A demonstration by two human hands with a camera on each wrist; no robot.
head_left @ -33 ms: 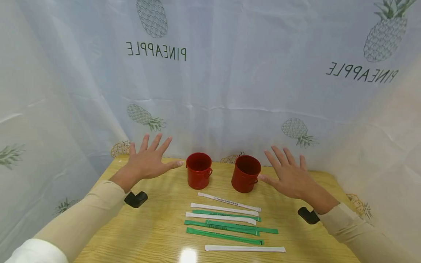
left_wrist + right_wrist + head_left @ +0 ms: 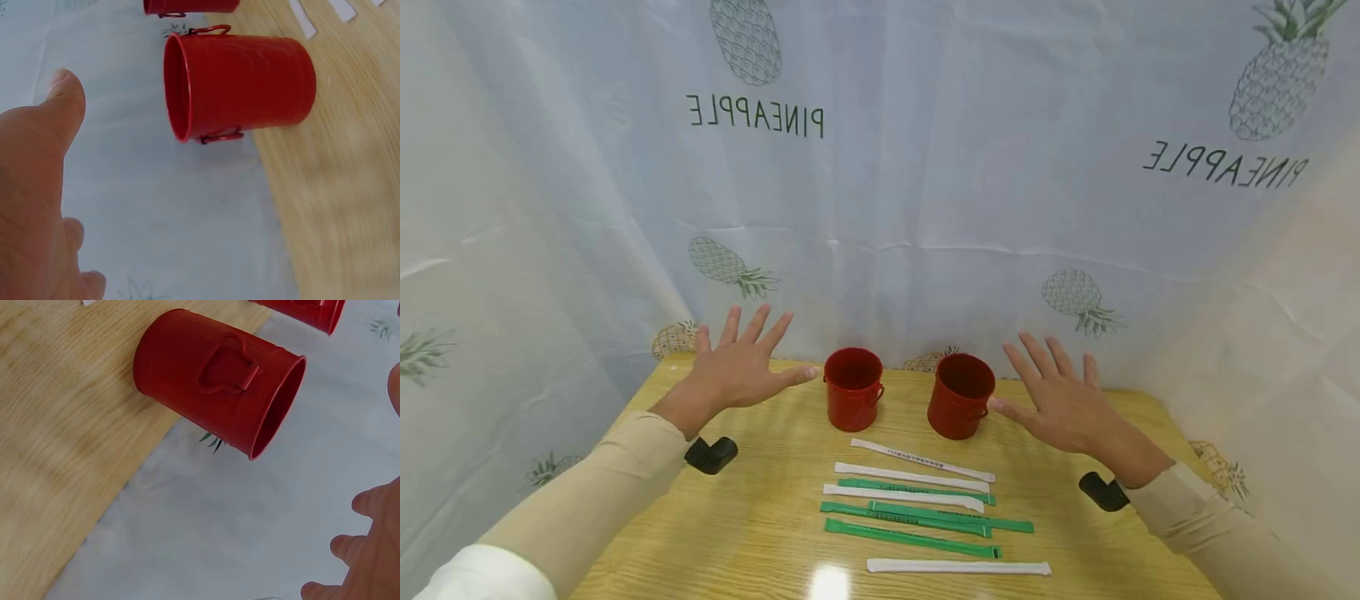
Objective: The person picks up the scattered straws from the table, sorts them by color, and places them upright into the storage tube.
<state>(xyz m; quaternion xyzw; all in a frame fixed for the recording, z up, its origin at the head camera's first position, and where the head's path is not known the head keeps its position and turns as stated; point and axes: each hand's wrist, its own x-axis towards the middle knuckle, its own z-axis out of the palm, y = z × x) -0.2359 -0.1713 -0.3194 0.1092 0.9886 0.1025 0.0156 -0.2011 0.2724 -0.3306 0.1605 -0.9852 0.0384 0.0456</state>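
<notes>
My left hand is held out over the back left of the table with its fingers spread. Its thumb points toward a small red metal bucket with side handles, and it holds nothing. On the other side my right hand is spread too, also holding nothing. Its thumb tip lies close to a second red bucket; whether they touch I cannot tell from the head view. In the right wrist view a gap separates that bucket from the fingers. Both buckets stand upright, and their visible insides hold nothing.
In front of the buckets lie several slim paper-wrapped sticks, apparently straws: white ones and green ones, some overlapping. They rest on a wooden table. A pineapple-print curtain hangs behind the table and along its sides.
</notes>
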